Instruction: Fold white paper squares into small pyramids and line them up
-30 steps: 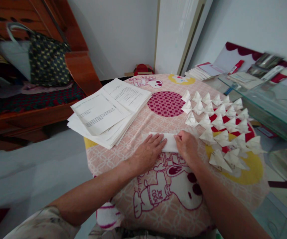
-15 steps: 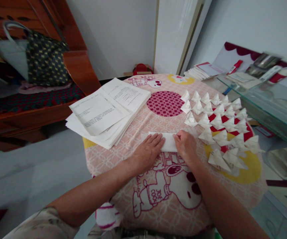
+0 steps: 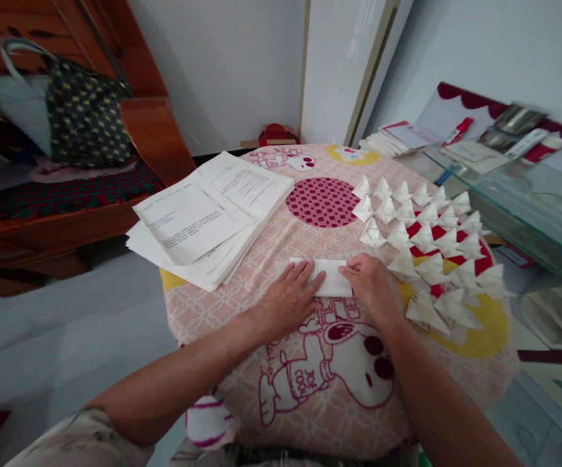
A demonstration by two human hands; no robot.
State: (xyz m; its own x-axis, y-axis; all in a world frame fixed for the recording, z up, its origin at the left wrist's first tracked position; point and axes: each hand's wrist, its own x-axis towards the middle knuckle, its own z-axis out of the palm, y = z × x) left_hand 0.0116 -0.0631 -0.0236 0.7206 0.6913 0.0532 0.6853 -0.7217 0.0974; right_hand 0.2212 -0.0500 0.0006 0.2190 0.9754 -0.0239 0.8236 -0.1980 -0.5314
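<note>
The folded paper (image 3: pixel 330 279) lies flat on the worktop (image 3: pixel 271 254). The left hand (image 3: pixel 288 299) rests flat and open on one end. The right hand (image 3: pixel 371 282) presses the other end, its grip holding nothing. Paper is light, thin and tears easily, so hold its edges gently.

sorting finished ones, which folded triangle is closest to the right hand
The triangle beside the right hand, at the group's left edge; all others lie farther away.

The folded paper (image 3: pixel 328 280) lies on the table (image 3: pixel 242 308). Left of it and farther back sits the paper stack (image 3: pixel 207 217). Right of it lie the little folded shapes (image 3: pixel 431 250).
</note>
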